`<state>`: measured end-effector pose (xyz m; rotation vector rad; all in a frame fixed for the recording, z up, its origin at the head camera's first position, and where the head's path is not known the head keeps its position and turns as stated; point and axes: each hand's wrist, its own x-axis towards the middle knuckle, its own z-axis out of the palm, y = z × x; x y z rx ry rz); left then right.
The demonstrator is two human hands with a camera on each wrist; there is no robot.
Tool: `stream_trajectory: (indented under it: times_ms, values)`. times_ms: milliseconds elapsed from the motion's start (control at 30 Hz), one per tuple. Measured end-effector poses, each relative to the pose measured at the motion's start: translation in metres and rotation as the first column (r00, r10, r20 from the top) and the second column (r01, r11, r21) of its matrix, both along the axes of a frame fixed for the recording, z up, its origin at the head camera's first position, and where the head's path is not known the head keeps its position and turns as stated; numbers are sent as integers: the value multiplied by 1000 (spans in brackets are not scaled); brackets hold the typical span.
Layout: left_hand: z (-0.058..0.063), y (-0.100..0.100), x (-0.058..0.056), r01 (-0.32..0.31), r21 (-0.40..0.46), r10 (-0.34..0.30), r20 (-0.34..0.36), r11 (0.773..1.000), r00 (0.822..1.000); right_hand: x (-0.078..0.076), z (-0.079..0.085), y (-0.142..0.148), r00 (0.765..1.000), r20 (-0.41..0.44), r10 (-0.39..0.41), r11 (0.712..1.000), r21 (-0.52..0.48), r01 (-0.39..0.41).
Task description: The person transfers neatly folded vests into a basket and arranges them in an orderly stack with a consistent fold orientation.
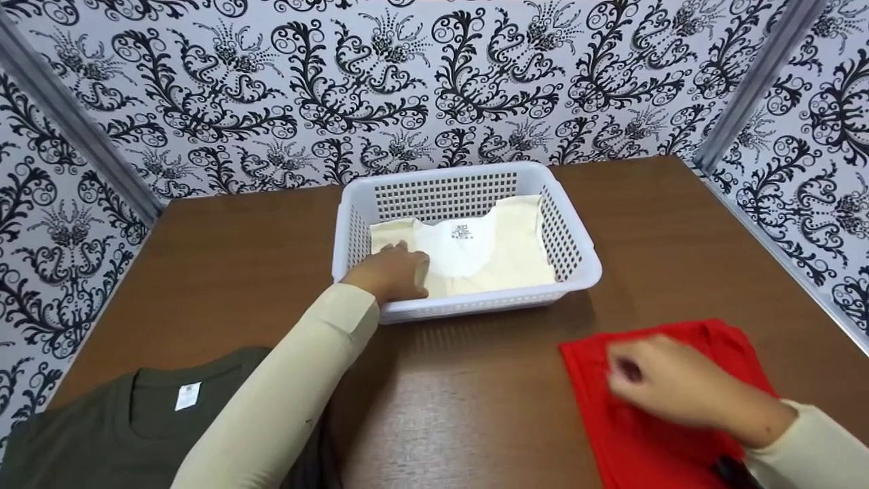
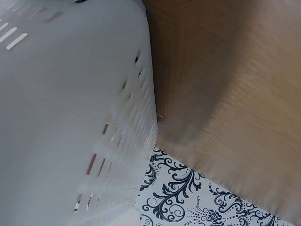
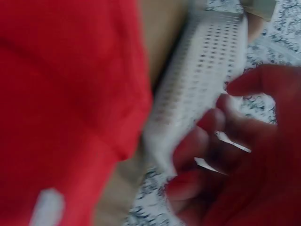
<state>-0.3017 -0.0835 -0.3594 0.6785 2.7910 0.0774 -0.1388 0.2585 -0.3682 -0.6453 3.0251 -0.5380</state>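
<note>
Inside the white plastic basket point(image 1: 445, 309), a folded cream T-shirt point(image 1: 519, 238) lies with its neckline and printed mark facing up. My left hand point(image 1: 390, 272) reaches over the basket's near left corner and rests on the shirt's left part; some of its fingers are hidden. Blurred by motion, my right hand point(image 1: 669, 380) is above a red folded garment point(image 1: 719, 346) at the right. Its fingers point(image 3: 190, 146) are loosely bent with nothing between them, apart from the thumb. The red garment point(image 3: 61, 94) shows a white patch at its lower edge in the right wrist view.
A dark green T-shirt point(image 1: 210, 407) with a white neck label point(image 1: 188, 396) lies at the front left, partly under my left forearm. Brown tabletop point(image 1: 434, 401) shows between the garments. Black-and-white patterned walls point(image 1: 407, 81) stand behind the basket and on both sides.
</note>
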Motion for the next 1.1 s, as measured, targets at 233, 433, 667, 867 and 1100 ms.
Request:
stream_trajectory:
  times_ms: [233,433,667,867,1100]
  values:
    - [-3,2,0,-5,2,5,-16,1000,1000,13,-19,28,971,238,-4,987,157,-34]
    - [-6,3,-1,-6,8,6,-15,1000,1000,13,-26,24,969,236,73,983,148,-111]
    - [-3,1,0,-4,2,4,-28,1000,1000,10,-27,1,962,240,129,977,133,-164]
    - [-3,2,2,-1,3,1,-31,1000,1000,8,-26,-25,946,275,174,978,67,-199]
    - [-4,0,1,-1,-8,0,-41,1000,999,7,-25,-56,917,310,252,961,28,-274]
